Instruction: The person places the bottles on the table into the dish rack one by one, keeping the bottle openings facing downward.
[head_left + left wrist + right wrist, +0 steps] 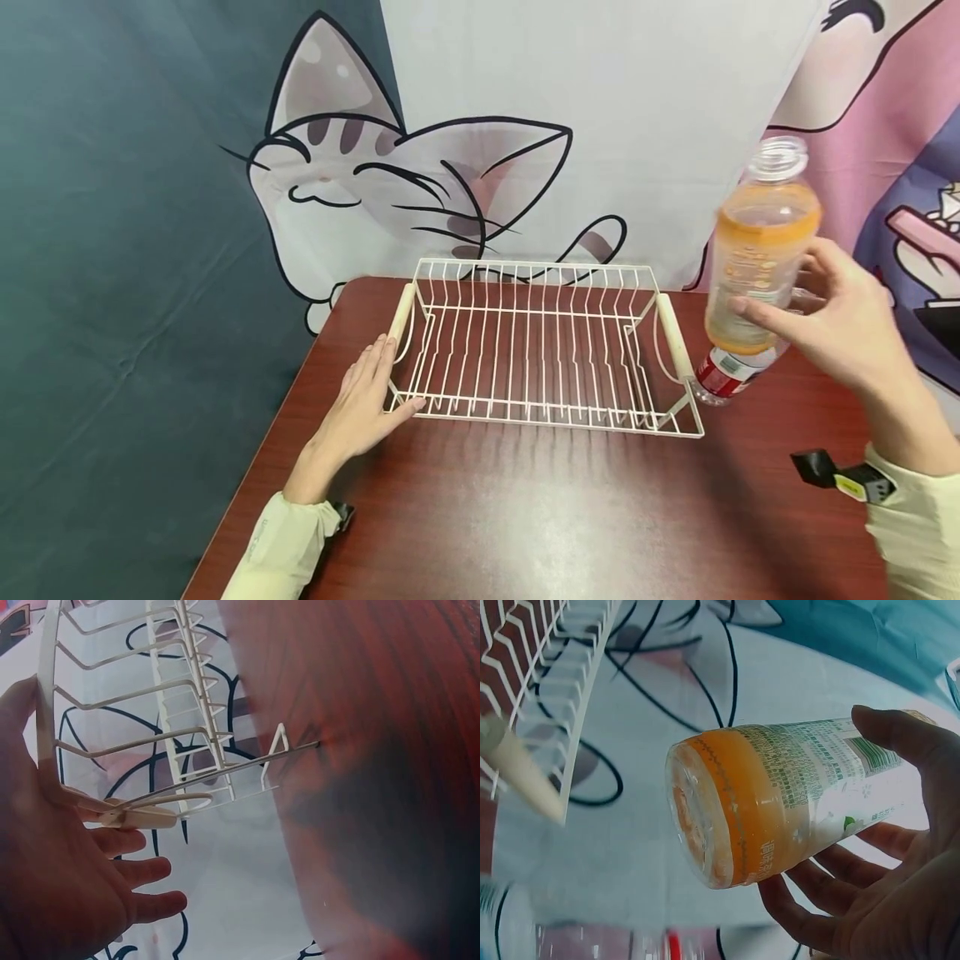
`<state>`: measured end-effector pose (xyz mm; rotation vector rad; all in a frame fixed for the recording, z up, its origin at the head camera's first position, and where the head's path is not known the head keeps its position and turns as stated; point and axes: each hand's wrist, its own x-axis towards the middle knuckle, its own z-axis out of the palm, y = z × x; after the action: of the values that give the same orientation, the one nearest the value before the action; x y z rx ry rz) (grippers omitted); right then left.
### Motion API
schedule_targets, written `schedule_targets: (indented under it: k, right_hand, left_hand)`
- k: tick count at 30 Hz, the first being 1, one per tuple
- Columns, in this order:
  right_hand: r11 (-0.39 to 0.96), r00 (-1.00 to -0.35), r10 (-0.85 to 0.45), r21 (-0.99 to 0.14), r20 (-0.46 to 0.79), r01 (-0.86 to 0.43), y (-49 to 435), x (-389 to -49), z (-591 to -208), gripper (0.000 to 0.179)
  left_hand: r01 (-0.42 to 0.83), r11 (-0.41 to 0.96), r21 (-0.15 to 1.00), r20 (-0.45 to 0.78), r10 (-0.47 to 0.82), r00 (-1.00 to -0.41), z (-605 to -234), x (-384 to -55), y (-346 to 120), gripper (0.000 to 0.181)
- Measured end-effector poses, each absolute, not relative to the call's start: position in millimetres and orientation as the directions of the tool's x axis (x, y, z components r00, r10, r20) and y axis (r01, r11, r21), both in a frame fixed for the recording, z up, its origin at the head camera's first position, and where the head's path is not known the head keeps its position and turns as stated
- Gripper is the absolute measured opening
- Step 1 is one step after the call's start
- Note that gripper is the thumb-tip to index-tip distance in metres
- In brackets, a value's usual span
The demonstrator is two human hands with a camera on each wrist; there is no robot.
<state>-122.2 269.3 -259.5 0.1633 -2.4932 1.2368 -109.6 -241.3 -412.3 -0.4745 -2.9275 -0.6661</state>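
A clear plastic bottle (761, 250) with orange bands and no cap is upright in the air in the head view, gripped by my right hand (855, 325). In the right wrist view the thumb lies along one side of the bottle (795, 802), with fingers round the other. My left hand (360, 408) rests at the near left corner of a white wire rack (540, 423). Its fingertips touch the pale left handle (402, 312), while the thumb lies on the front rail. In the left wrist view the left hand's fingers (154, 904) are extended, not curled round the rack.
A lying clear bottle with a red and white label (727, 372) is right of the rack, partly hidden behind the held bottle and hand. Under everything is a dark red table (480, 517). Cat-printed cloth (637, 125) hangs directly behind, with dark teal cloth (127, 292) at the left.
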Motion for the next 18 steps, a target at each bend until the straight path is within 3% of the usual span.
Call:
schedule_targets:
  k: [9,18]
  right_hand:
    - [0.725,-0.935,-0.157,-0.607,0.317,-0.327,224.1,-148.4,-267.1,0.068]
    - [0.707,-0.914,-0.276,-0.581,0.298,-0.403,187.6,-161.8,-278.7,0.072]
  left_hand:
    - [0.306,0.863,0.403,0.144,0.271,-0.952,-408.7,-108.6,-239.7,0.101]
    - [0.311,0.873,0.376,0.154,0.272,-0.950,-402.2,-111.5,-239.7,0.099]
